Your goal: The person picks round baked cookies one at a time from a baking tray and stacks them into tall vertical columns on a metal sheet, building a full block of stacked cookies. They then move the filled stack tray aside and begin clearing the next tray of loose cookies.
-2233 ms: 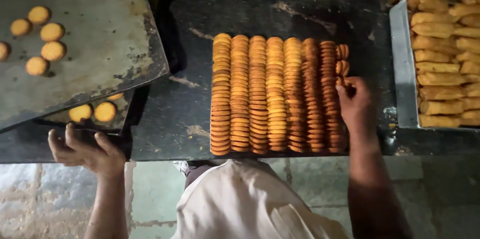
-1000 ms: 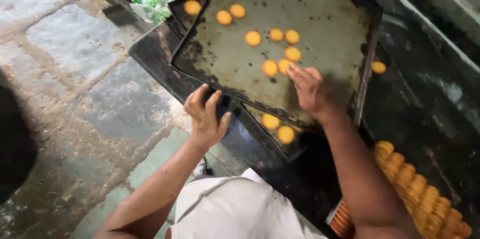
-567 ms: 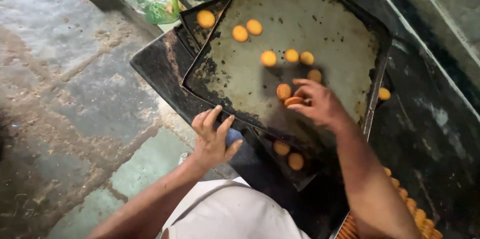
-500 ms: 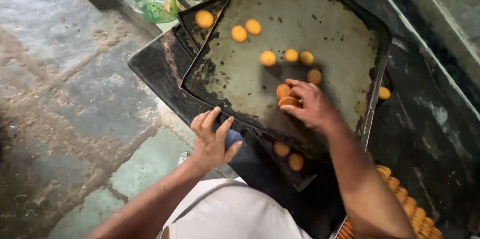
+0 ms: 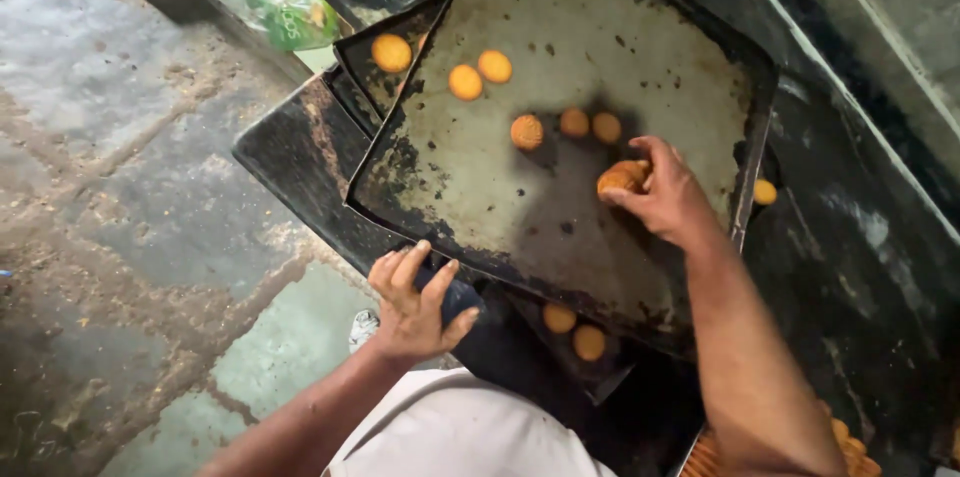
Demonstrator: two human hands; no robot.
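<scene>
The right hand (image 5: 668,199) pinches a short stack of round golden biscuits (image 5: 622,178) on the dark, scorched metal baking tray (image 5: 470,197). Loose biscuits (image 5: 527,132) lie just up-left of it; the left hand (image 5: 415,302) clasps the tray's near edge
</scene>
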